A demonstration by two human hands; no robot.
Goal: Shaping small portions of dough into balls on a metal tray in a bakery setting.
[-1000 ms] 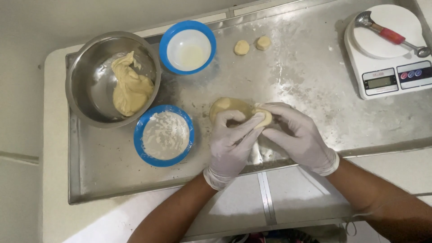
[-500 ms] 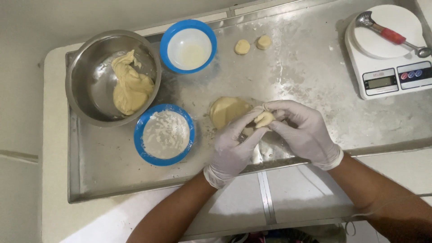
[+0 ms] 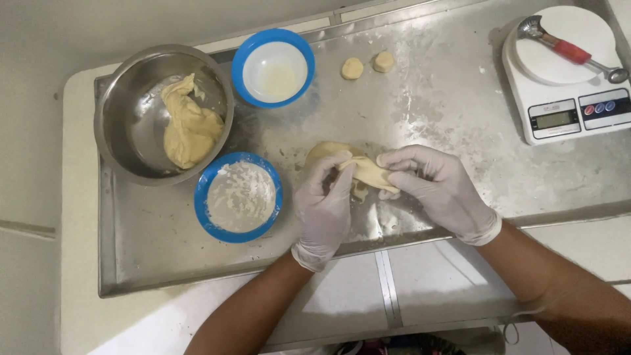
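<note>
Both my hands wear white gloves and meet over the middle of a steel tray [image 3: 460,131]. My left hand [image 3: 324,207] and my right hand [image 3: 437,187] pinch a stretched piece of yellow dough [image 3: 369,172] between their fingers. A larger flat lump of the same dough [image 3: 323,151] lies on the tray just behind my left fingers, partly hidden. Two small dough balls [image 3: 363,65] rest at the tray's far side.
A steel bowl [image 3: 125,125] with more dough stands at the left. A blue bowl of flour [image 3: 238,196] sits beside my left hand; another blue bowl [image 3: 273,67] with pale liquid is behind it. A white scale [image 3: 565,108] carrying a red-handled scoop [image 3: 568,49] is at the right.
My hands have pulled a piece off the dough lump and drawn it out between them; the lump now shows behind my left hand.
</note>
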